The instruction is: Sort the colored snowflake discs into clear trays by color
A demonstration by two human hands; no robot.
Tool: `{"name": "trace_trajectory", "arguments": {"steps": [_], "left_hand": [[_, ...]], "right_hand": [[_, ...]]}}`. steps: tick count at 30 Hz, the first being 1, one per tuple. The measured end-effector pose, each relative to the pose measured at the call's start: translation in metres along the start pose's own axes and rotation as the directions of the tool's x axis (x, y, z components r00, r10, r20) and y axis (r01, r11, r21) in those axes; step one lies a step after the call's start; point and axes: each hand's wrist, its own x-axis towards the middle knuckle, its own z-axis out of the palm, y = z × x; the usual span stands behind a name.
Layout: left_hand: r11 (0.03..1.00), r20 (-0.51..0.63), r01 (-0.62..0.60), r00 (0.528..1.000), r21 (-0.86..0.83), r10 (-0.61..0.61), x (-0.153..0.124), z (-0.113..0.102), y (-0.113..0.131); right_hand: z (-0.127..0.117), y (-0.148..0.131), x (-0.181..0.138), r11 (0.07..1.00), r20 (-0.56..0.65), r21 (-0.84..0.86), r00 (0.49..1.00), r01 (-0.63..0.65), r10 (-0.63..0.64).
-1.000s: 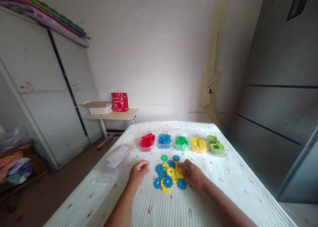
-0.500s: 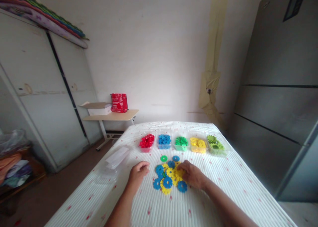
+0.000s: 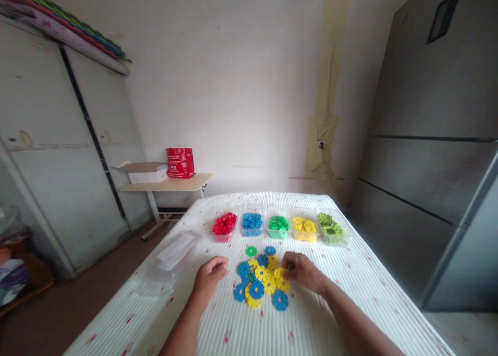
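A loose pile of flower-shaped plastic discs (image 3: 261, 274), mostly blue and yellow, lies on the white ribbed tablecloth in front of me. At its right edge is my right hand (image 3: 305, 274), fingers curled into a pinch beside a yellow disc (image 3: 280, 279). What sits between those fingertips is hidden. My left hand (image 3: 208, 279) rests left of the pile, fingers loosely bent and apart, holding nothing. A single green disc (image 3: 251, 251) and a blue disc (image 3: 270, 250) lie at the pile's far edge. Another blue disc (image 3: 280, 300) is nearest me.
Clear tubs stand in a row behind the pile, holding red pieces (image 3: 224, 224), blue (image 3: 252, 221), green (image 3: 278, 224), yellow (image 3: 304, 226) and light green (image 3: 330, 225). Clear plastic packaging (image 3: 171, 260) lies at left. A refrigerator (image 3: 428, 190) stands at right.
My right hand has drawn slightly right, away from the yellow discs it was over. My left hand keeps its place by the pile. The whole view has shifted a little.
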Motion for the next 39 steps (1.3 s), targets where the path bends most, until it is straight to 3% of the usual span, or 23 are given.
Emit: {"name": "trace_trajectory", "arguments": {"steps": [4,7,12,16,19,22,26,28,31,35,39], "left_hand": [[1.0,0.006,0.0,1.0,-0.007,0.0,0.002,-0.001,-0.004],[1.0,0.011,-0.001,1.0,-0.013,0.001,0.003,-0.001,-0.007],[1.0,0.011,-0.002,1.0,-0.012,0.002,0.004,-0.001,-0.006],[1.0,0.006,0.002,1.0,-0.01,-0.002,0.003,-0.001,-0.003],[1.0,0.013,0.0,1.0,0.001,0.0,0.003,-0.001,-0.003],[1.0,0.016,-0.001,1.0,0.009,0.001,0.002,-0.001,-0.003],[0.998,0.014,-0.029,1.0,0.063,0.028,0.001,0.001,-0.001],[0.99,0.009,-0.079,0.997,0.115,0.078,-0.001,0.004,0.0],[0.948,0.005,-0.185,0.982,0.26,0.19,-0.003,0.01,0.002],[0.802,0.073,-0.301,0.948,0.517,0.309,-0.008,0.023,0.002],[0.641,0.173,-0.336,0.936,0.69,0.306,-0.017,0.036,0.006]], "right_hand": [[-0.012,0.005,0.0,0.996,-0.056,0.086,0.998,-0.005,0.01],[-0.026,0.009,0.005,0.981,-0.203,0.196,0.978,-0.007,0.048],[-0.062,0.015,0.026,0.974,-0.499,0.226,0.856,-0.018,0.132],[-0.082,0.026,0.041,0.983,-0.632,0.157,0.756,-0.093,0.172],[-0.078,0.034,0.039,0.983,-0.688,0.046,0.709,-0.175,0.158],[-0.055,0.039,0.025,0.978,-0.657,-0.078,0.748,-0.191,0.093],[-0.017,0.036,0.004,0.967,-0.461,-0.229,0.887,-0.109,-0.009],[-0.003,0.033,0.0,0.953,-0.359,-0.294,0.932,-0.067,-0.046],[0.007,0.032,0.001,0.923,-0.279,-0.382,0.958,-0.05,-0.064],[0.012,0.033,0.004,0.879,-0.25,-0.471,0.967,-0.072,-0.055],[0.015,0.032,0.003,0.843,-0.235,-0.53,0.971,-0.09,-0.044]]}}
